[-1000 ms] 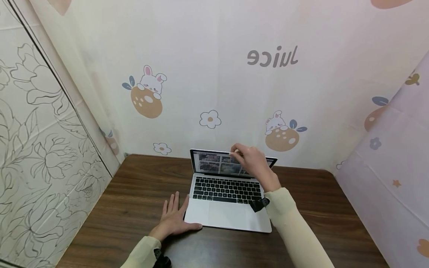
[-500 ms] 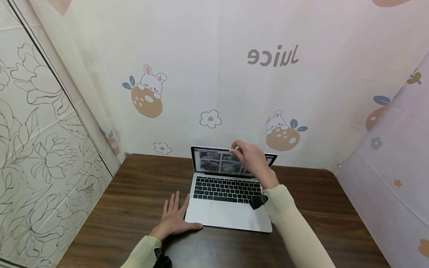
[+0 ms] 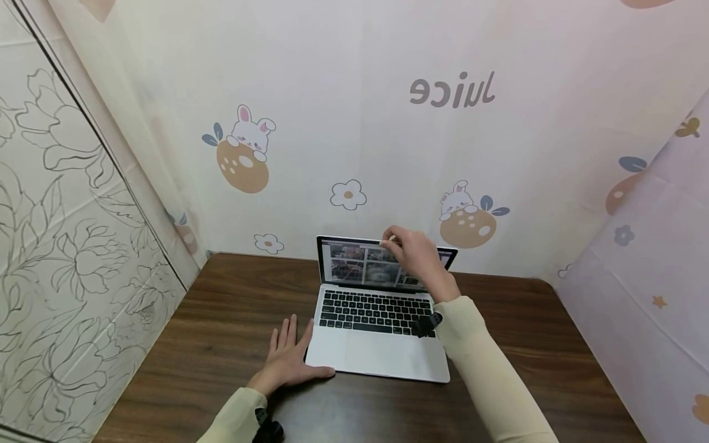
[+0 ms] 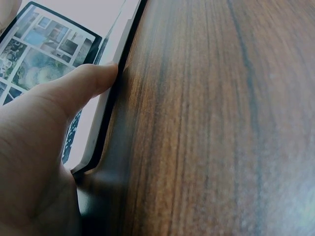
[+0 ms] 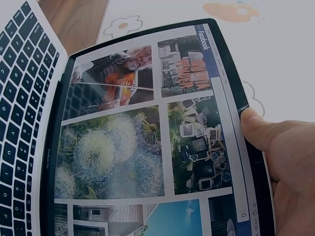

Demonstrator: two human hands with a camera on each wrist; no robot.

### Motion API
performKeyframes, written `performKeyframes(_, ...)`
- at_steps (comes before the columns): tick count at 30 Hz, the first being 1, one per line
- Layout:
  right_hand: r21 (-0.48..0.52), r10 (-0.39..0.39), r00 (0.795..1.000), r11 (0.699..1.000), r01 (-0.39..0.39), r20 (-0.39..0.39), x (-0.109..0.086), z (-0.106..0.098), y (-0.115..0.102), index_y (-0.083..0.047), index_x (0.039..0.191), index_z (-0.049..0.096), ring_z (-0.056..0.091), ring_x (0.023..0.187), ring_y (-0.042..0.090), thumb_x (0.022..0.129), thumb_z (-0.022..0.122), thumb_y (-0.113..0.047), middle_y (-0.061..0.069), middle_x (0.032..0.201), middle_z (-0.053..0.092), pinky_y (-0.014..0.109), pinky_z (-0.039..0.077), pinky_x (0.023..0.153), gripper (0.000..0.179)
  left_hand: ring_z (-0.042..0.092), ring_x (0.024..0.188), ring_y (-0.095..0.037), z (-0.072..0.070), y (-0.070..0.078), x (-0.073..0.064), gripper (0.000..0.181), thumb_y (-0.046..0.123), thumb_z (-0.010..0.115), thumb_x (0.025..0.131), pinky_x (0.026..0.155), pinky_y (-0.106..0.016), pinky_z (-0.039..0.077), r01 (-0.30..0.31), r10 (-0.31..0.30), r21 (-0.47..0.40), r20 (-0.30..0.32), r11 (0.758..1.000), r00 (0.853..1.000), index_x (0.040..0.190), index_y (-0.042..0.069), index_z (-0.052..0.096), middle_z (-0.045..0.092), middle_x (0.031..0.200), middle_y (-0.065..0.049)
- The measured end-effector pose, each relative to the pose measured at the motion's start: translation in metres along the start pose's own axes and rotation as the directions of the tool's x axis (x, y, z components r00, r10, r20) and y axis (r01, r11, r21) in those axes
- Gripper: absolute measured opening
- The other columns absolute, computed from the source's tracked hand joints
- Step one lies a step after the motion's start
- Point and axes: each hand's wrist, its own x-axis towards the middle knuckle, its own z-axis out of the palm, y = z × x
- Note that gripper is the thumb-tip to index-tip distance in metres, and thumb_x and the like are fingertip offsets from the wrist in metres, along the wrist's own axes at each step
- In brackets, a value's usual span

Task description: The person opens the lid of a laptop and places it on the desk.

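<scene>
A silver laptop (image 3: 379, 357) with black keys sits on the table, its screen (image 3: 354, 263) raised and lit with a grid of pictures. In the right wrist view, "Facebook" is readable along the screen's top. My right hand (image 3: 416, 253) pinches the top rim of the lid, the thumb (image 5: 258, 130) on the screen side and the fingers mostly hidden behind it. My left hand (image 3: 288, 363) lies on the table with fingers spread at the laptop's front left corner. Its thumb (image 4: 81, 83) presses against the front edge of the base.
The laptop stands on a dark wooden table (image 3: 221, 307). A white curtain (image 3: 354, 123) with rabbits and flowers hangs right behind the table. More printed cloth closes in the left and right sides.
The lid has tilted farther back, its top rim rising in the head view, and my right hand has moved up with it. My left hand has stayed in place.
</scene>
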Motion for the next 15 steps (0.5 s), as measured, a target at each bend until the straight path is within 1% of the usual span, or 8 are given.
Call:
performKeyframes(5, 0.007, 0.015, 1.000, 1.000, -0.015, 0.005, 0.0025, -0.0014, 0.0016, -0.020, 0.108, 0.068, 0.044, 0.049, 0.016, 0.104, 0.061, -0.037, 0.002, 0.067, 0.063, 0.031, 0.034, 0.048, 0.019, -0.007, 0.160, -0.040, 0.0008, 0.0009, 0.0004, 0.132, 0.093, 0.066, 0.062, 0.125, -0.060, -0.008, -0.003, 0.003, 0.000, -0.003, 1.000, 1.000, 0.166, 0.024, 0.021, -0.003, 0.173, -0.019)
performKeyframes(8, 0.011, 0.012, 1.000, 1.000, -0.012, 0.001, 0.0037, -0.0018, 0.0025, -0.019, 0.107, 0.068, 0.048, 0.051, 0.016, 0.104, 0.061, -0.037, 0.005, 0.078, 0.071, 0.032, 0.037, 0.050, 0.019, -0.006, 0.160, -0.040, 0.0015, 0.0009, 0.0008, 0.132, 0.093, 0.066, 0.063, 0.125, -0.060, -0.007, -0.007, 0.007, 0.000, -0.002, 1.000, 1.000, 0.166, 0.024, 0.021, -0.003, 0.173, -0.020)
performKeyframes(11, 0.013, -0.001, 1.000, 1.000, 0.001, -0.006, 0.0052, -0.0019, 0.0027, -0.019, 0.107, 0.068, 0.051, 0.053, 0.016, 0.104, 0.061, -0.036, 0.008, 0.091, 0.077, 0.032, 0.040, 0.052, 0.019, -0.007, 0.160, -0.040, 0.0017, 0.0006, 0.0007, 0.133, 0.094, 0.066, 0.062, 0.125, -0.060, -0.007, -0.007, 0.007, -0.003, -0.001, 1.000, 1.000, 0.166, 0.024, 0.021, -0.003, 0.173, -0.019)
performKeyframes(13, 0.014, -0.007, 1.000, 1.000, 0.007, -0.006, 0.0068, -0.0021, 0.0027, -0.019, 0.106, 0.067, 0.051, 0.052, 0.016, 0.104, 0.061, -0.037, 0.009, 0.090, 0.077, 0.032, 0.040, 0.052, 0.019, -0.007, 0.160, -0.040, 0.0011, 0.0004, 0.0006, 0.134, 0.094, 0.066, 0.061, 0.125, -0.061, -0.007, -0.005, 0.005, -0.007, -0.002, 1.000, 1.000, 0.166, 0.024, 0.021, -0.003, 0.173, -0.019)
performKeyframes(15, 0.014, -0.005, 1.000, 1.000, 0.005, -0.005, 0.0086, -0.0022, 0.0026, -0.019, 0.106, 0.067, 0.049, 0.051, 0.016, 0.104, 0.061, -0.037, 0.007, 0.080, 0.073, 0.032, 0.039, 0.051, 0.019, -0.006, 0.160, -0.040, 0.0002, 0.0009, 0.0002, 0.135, 0.095, 0.065, 0.060, 0.125, -0.061, -0.007, -0.003, 0.003, -0.009, -0.004, 1.000, 1.000, 0.166, 0.024, 0.021, -0.003, 0.173, -0.020)
